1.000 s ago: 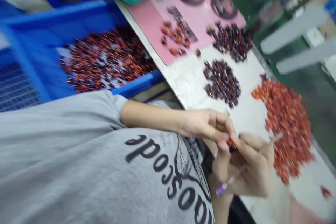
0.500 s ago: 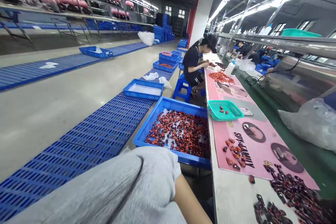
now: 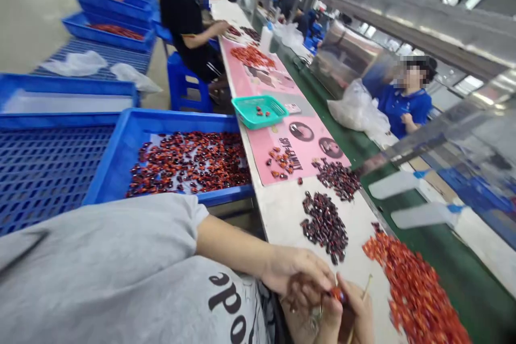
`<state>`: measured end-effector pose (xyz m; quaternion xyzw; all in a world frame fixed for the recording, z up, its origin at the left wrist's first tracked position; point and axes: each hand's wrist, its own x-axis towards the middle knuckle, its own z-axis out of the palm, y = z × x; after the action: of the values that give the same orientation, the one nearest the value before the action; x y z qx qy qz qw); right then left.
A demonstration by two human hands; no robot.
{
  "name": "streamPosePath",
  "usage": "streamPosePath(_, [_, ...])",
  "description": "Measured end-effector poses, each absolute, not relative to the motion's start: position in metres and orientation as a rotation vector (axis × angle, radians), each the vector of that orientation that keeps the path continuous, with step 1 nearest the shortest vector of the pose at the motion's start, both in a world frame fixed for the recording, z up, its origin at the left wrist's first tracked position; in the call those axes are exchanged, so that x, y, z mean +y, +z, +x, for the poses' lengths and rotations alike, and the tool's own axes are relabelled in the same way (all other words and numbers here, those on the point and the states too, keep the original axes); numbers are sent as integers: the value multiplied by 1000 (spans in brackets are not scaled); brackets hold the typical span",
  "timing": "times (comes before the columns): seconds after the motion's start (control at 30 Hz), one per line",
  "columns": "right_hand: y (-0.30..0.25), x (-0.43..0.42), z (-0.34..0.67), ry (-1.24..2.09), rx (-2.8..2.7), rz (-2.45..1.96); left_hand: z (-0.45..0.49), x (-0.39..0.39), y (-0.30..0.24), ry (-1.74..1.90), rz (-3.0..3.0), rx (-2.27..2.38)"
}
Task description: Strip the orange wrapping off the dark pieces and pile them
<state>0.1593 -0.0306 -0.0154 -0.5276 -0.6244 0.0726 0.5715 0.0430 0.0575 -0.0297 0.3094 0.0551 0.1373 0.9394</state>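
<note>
Head view | your hands sit close together, pinching a small red piece | dark pieces at 12 o'clock, red pieces at 3 o'clock, heaped apart by colour on the tabletop

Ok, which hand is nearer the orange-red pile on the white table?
Right. The right hand is nearer, beside the orange-red pile but not touching it. The left hand is farther away, on the right hand's far side from the pile.
</note>
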Motion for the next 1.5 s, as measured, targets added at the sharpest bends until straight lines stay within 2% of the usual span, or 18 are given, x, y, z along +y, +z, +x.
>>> streamPosePath(0.17, [-10, -41, 148, 153, -1421, -1390, 18, 58, -12, 541, 1115, 247])
streamPosePath(0.37, [-1, -48, 140, 551, -1542, -1375, 2, 59, 1, 773, 1638, 65])
streamPosePath(0.5, [-4, -52, 136, 512, -1558, -1340, -6, 58, 6, 923, 2003, 22])
streamPosePath(0.73, [-2, -56, 137, 463, -1593, -1311, -14, 57, 2, 1081, 2276, -50])
streamPosePath(1.1, [-8, -59, 132, 120, -1684, -1295, -16, 56, 5, 1139, 2466, -77])
streamPosePath(1.5, [-3, -60, 124, 155, -1654, -1287, -16, 55, 4, 794, 2341, -26])
